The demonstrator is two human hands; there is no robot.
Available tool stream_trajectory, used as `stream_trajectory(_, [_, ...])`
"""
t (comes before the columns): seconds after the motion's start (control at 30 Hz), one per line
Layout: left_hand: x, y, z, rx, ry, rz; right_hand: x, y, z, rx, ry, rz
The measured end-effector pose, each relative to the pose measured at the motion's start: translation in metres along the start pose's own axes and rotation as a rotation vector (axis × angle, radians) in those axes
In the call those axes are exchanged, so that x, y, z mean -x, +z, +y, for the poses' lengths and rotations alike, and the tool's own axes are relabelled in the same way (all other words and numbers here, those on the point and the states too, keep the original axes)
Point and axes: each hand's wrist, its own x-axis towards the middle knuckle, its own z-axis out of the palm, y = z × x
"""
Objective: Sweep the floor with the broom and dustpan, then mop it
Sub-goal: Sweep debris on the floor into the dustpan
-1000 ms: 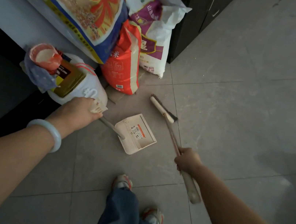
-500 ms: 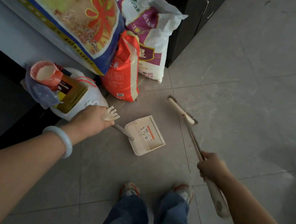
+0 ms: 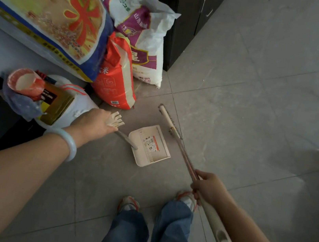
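Two tools in hand: left hand [image 3: 94, 124] grips dustpan [image 3: 149, 146] handle, pan flat on floor; right hand [image 3: 209, 187] grips broom [image 3: 169, 122]. I'd draw short strokes panward.

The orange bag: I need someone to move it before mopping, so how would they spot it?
Find the black cabinet at the wall. Three sacks lean left of it; the orange bag is the smallest, in front, between the big blue-edged sack and the white-and-purple sack.
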Motion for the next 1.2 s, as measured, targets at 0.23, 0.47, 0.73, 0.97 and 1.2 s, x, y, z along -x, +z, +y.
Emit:
stream_trajectory(0.23, [0.001, -0.002, 0.004, -0.024, 0.014, -0.009, -0.022, 0.018, -0.004, 0.043, 0.072, -0.055])
stream_trajectory(0.47, [0.009, -0.008, -0.014, 0.004, 0.049, -0.044, 0.001, 0.014, 0.036, 0.031, 0.018, -0.070])
stream_trajectory(0.73, [0.026, -0.019, -0.036, -0.077, 0.116, -0.107, -0.011, 0.043, 0.040, 0.193, 0.104, 0.035])
stream_trajectory(0.97, [0.039, -0.017, -0.042, -0.080, 0.107, -0.091, 0.026, 0.056, 0.043, -0.157, 0.045, -0.091])
stream_trajectory(1.2, [0.038, -0.011, -0.032, -0.037, 0.089, -0.038, 0.000, 0.043, 0.018, 0.040, 0.045, 0.077])
